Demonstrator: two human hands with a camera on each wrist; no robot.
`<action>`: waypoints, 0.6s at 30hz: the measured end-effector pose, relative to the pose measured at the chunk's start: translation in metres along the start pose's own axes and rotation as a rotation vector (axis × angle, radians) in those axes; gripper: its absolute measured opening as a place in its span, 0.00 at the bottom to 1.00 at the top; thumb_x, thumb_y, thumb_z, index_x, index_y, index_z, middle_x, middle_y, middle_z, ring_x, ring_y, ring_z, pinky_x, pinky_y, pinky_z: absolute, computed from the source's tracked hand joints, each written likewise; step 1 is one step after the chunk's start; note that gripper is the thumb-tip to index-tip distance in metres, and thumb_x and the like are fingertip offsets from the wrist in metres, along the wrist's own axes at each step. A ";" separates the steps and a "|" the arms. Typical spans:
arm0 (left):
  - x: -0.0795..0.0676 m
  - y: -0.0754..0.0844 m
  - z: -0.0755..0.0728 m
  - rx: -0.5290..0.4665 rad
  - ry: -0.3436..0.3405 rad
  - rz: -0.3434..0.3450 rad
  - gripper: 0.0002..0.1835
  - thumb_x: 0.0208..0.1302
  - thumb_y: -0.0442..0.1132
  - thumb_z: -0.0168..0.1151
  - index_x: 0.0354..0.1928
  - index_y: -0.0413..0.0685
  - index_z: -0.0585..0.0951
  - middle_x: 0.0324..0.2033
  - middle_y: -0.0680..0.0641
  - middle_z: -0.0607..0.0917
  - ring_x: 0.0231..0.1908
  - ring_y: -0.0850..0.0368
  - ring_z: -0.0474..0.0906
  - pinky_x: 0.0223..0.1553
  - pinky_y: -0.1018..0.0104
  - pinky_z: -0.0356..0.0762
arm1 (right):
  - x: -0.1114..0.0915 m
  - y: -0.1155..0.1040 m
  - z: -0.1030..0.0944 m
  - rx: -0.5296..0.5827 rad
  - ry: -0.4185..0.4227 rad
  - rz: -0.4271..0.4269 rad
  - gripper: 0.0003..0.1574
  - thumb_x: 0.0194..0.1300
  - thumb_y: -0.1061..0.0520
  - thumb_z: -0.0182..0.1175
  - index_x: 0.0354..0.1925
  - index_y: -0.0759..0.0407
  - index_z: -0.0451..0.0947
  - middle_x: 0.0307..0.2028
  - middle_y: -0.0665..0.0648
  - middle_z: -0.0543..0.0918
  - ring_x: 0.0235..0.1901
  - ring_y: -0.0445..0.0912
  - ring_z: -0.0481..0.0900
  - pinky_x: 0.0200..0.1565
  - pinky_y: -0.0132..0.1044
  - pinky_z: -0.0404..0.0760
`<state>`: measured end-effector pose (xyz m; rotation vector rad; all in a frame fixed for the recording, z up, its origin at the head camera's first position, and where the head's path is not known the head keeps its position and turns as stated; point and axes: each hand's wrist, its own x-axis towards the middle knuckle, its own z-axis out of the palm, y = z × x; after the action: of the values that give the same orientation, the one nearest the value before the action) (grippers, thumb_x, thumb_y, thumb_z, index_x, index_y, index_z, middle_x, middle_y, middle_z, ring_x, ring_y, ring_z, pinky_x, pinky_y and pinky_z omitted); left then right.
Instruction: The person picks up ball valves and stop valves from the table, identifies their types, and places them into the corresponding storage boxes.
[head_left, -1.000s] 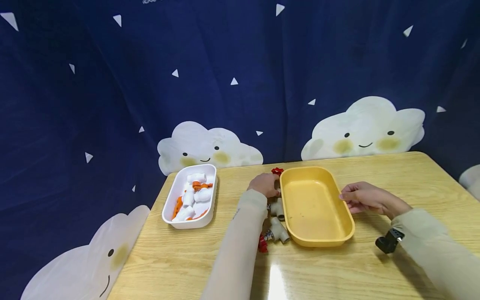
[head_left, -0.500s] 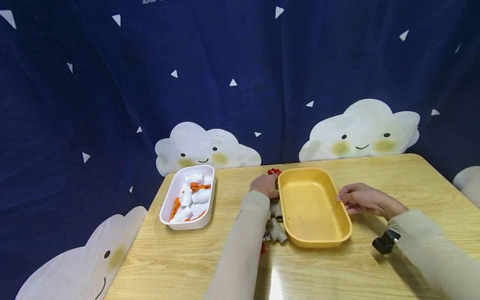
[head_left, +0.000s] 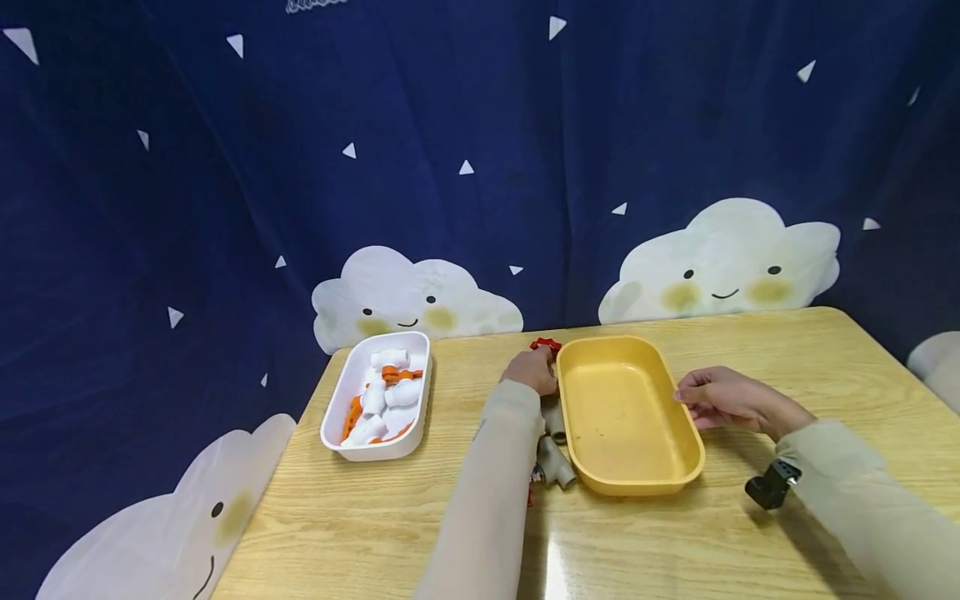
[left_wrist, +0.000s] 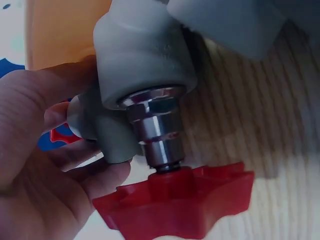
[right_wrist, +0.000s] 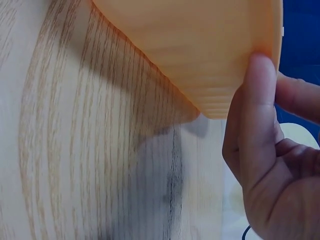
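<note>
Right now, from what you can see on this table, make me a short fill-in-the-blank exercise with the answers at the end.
1. In the head view, the white tray lies to the ____ of the yellow tray.
2. Besides white pieces, the white tray holds pieces coloured ____.
3. In the left wrist view, the nearest grey fitting has a handle coloured ____.
4. The fingers touching the yellow tray's right side belong to the ____ hand.

Missing words: left; orange; red; right.

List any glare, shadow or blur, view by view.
Head: white glare streaks the table near the bottom edge; left wrist: rather dim, highlights on the metal stem, the grey fitting at top right looking soft; right wrist: dark shadow on the table beside the yellow tray.
</note>
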<state>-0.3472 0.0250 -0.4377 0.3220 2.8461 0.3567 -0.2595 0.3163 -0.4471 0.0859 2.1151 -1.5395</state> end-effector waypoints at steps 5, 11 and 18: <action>0.000 0.002 0.001 0.039 0.009 0.024 0.26 0.60 0.48 0.67 0.61 0.57 0.75 0.54 0.48 0.84 0.48 0.53 0.79 0.55 0.61 0.80 | -0.002 0.001 0.000 -0.009 0.019 0.000 0.12 0.73 0.57 0.53 0.47 0.66 0.70 0.29 0.50 0.78 0.27 0.38 0.78 0.32 0.31 0.86; 0.000 -0.002 0.001 0.082 0.049 0.069 0.24 0.55 0.51 0.72 0.54 0.59 0.79 0.50 0.51 0.86 0.48 0.54 0.81 0.52 0.60 0.82 | -0.002 0.000 0.002 -0.013 0.029 0.007 0.12 0.73 0.57 0.53 0.47 0.66 0.70 0.29 0.50 0.78 0.28 0.38 0.78 0.33 0.32 0.86; 0.000 -0.007 -0.005 0.076 0.082 0.122 0.18 0.49 0.49 0.73 0.42 0.56 0.81 0.37 0.53 0.85 0.36 0.57 0.77 0.36 0.66 0.77 | -0.003 0.001 0.001 -0.019 0.037 0.015 0.12 0.73 0.57 0.54 0.47 0.66 0.70 0.29 0.50 0.78 0.28 0.38 0.78 0.32 0.31 0.86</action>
<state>-0.3495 0.0172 -0.4353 0.5084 2.9328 0.2924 -0.2562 0.3163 -0.4465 0.1245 2.1519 -1.5200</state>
